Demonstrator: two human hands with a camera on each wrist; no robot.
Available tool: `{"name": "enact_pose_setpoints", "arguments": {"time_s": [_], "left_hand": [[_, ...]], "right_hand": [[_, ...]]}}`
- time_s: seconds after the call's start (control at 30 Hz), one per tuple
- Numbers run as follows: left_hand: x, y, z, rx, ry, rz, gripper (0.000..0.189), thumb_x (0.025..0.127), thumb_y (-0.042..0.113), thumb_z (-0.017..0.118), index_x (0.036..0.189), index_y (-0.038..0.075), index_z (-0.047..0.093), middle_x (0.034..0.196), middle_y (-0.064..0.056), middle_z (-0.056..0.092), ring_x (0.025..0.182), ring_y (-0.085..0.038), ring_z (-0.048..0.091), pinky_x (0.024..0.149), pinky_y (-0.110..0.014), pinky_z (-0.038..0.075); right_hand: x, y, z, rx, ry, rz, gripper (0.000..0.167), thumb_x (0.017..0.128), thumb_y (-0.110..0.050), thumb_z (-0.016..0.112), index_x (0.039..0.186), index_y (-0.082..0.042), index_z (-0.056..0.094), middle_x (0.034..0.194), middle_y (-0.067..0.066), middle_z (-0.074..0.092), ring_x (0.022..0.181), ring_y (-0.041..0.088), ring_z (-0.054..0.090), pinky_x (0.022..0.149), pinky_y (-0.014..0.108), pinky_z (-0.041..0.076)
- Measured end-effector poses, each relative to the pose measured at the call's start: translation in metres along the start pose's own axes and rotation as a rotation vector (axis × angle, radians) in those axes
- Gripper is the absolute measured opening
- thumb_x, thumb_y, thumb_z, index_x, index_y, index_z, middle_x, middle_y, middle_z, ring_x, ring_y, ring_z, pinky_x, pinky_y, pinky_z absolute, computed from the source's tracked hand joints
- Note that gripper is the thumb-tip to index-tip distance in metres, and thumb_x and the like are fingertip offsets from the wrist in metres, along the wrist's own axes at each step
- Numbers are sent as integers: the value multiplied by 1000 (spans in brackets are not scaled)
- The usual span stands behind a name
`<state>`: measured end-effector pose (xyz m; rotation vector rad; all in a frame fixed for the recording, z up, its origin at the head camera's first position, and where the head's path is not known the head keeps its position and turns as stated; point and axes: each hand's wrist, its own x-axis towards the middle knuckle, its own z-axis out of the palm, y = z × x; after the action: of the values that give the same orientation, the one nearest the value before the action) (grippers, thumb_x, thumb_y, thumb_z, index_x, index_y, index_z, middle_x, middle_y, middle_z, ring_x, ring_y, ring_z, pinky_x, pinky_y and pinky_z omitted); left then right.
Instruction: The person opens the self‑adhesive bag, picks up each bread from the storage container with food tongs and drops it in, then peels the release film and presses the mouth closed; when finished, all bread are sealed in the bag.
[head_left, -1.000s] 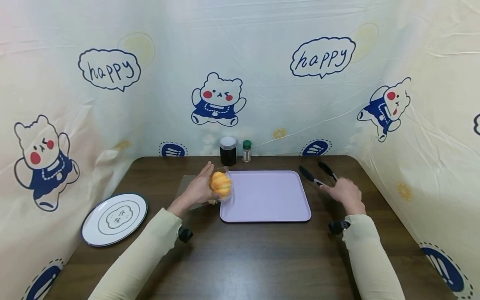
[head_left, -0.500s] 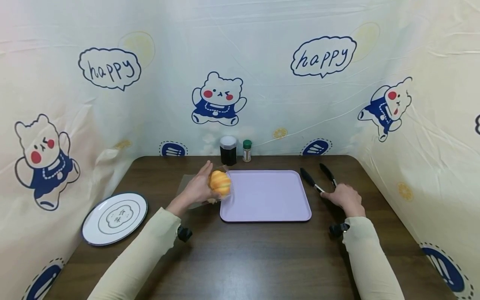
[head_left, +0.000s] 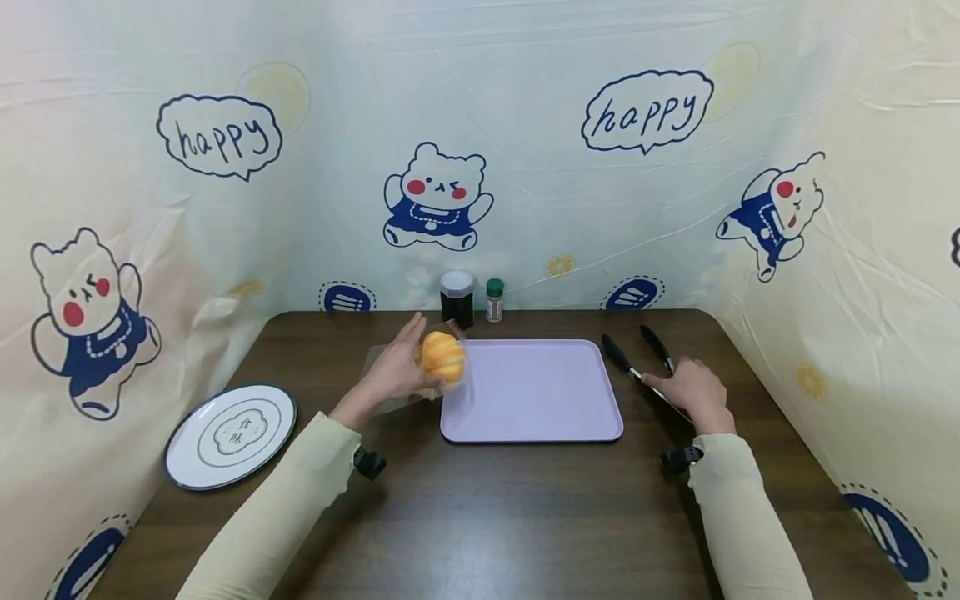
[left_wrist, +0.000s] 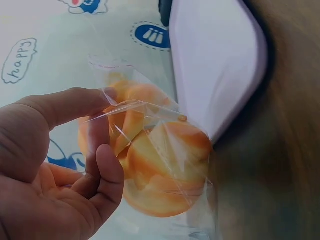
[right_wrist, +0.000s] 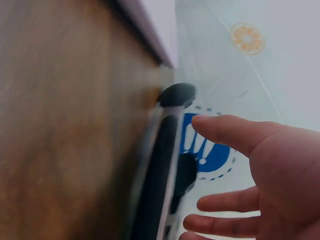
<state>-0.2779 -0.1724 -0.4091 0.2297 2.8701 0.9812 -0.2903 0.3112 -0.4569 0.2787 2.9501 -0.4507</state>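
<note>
My left hand (head_left: 393,367) pinches a clear plastic bag (left_wrist: 150,107) that holds golden, ridged bread (head_left: 442,358). In the left wrist view the bread (left_wrist: 167,165) looks rounded and lobed, its near side partly covered by the fingers. The bag hangs by the left edge of a lilac tray (head_left: 532,392). On the right, black-tipped tongs (head_left: 617,353) lie spread on the table, and my right hand (head_left: 692,390) is over their handle end. The right wrist view has that hand (right_wrist: 280,170) with fingers extended, beside the tongs (right_wrist: 160,170) and apart from them.
A dark jar with a pale lid (head_left: 457,300) and a small green-capped shaker (head_left: 494,301) stand behind the tray. A white, blue-rimmed plate (head_left: 187,458) lies at the left edge of the brown table (head_left: 487,517). A printed cloth (head_left: 540,200) hangs around the table.
My left hand has raised the bagged bread slightly. Beneath my right hand, more of the tongs' handle shows, and the fingers have loosened from it. The tray and plate have stayed put.
</note>
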Motion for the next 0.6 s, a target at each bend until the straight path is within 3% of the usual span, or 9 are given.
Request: {"name": "enact_pose_setpoints", "arguments": {"time_s": [0.13, 0.43, 0.6], "left_hand": [[-1, 9, -3, -43, 22, 16, 113, 77, 24, 86, 162, 15, 11, 170, -6, 4, 149, -39, 30, 119, -60, 28], [-7, 31, -10, -117, 69, 86, 111, 77, 33, 86, 161, 17, 15, 170, -6, 9, 153, -35, 21, 121, -59, 24], [-9, 42, -13, -161, 80, 101, 112, 77, 35, 86, 161, 18, 14, 170, -7, 9, 152, -36, 24, 120, -59, 27]], "right_hand": [[-4, -9, -8, 23, 46, -49, 91, 89, -67, 56, 143, 6, 43, 134, 35, 52, 103, 43, 56, 74, 54, 48], [-26, -50, -21, 126, 170, -208, 59, 94, -54, 58, 129, -7, 59, 122, 20, 67, 107, 39, 62, 81, 54, 49], [-43, -83, -22, 173, 209, -328, 44, 95, -46, 63, 120, -10, 67, 109, 12, 71, 94, 30, 65, 76, 46, 51]]}}
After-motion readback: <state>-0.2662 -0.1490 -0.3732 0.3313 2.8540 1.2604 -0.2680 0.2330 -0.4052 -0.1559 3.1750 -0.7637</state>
